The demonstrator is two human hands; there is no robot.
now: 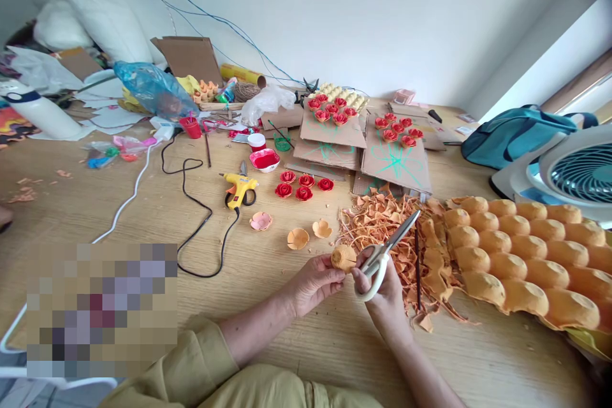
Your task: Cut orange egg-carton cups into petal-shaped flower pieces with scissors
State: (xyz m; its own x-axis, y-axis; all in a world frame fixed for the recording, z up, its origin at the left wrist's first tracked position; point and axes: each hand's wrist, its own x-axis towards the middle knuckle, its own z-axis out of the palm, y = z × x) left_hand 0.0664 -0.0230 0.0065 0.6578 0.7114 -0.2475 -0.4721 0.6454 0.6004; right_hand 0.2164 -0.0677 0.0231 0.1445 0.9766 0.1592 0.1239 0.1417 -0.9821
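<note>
My left hand (313, 282) pinches a small orange egg-carton cup (343, 257) between its fingertips. My right hand (382, 290) grips white-handled scissors (385, 250), blades pointing up and to the right, just beside the cup. Both hands hover low over the wooden floor. An orange egg tray (521, 258) lies to the right, with a heap of orange trimmings (382, 223) behind the scissors. Two cut orange cups (309, 233) and a pink one (261, 221) rest on the floor ahead of my left hand.
A yellow glue gun (240, 190) with a black cord lies ahead, near a bowl of red paint (264, 159) and red paper roses (304, 186). More roses sit on cardboard (363, 140). A fan (574, 172) and a teal bag (516, 131) stand at the right.
</note>
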